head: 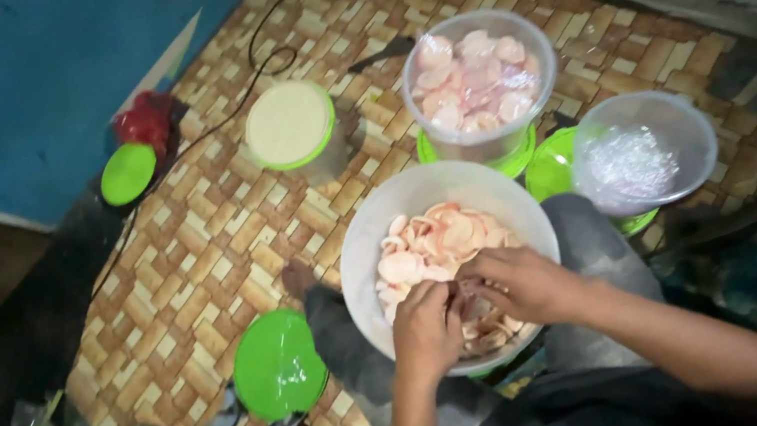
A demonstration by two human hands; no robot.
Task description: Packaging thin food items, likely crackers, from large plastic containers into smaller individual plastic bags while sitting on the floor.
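At the far left edge of the woven mat [176, 275] a small green lid [128, 173] lies flat beside something red [147, 118], and nearer me a larger green lid [277, 364] lies flat by my knee. Beyond it stands a closed tub with a pale lid [290, 126]. In the mat's middle sits the big white bowl [373, 244], resting against my legs, heaped with pale pink crackers [424, 246]; they are round discs lying every way, so they show no single long axis or heading. My left hand [425, 329] is in the bowl, fingers curled together over a clump of crackers, and my right hand [521, 284] meets it, fingers closed on the same clump. I judge these discs brittle: squeezing hard could snap them, and a full handful could spill over the rim onto the mat. Farther right stand a clear jar of crackers [478, 75] and an empty clear jar [642, 151], tilted, which a nudge could tip.
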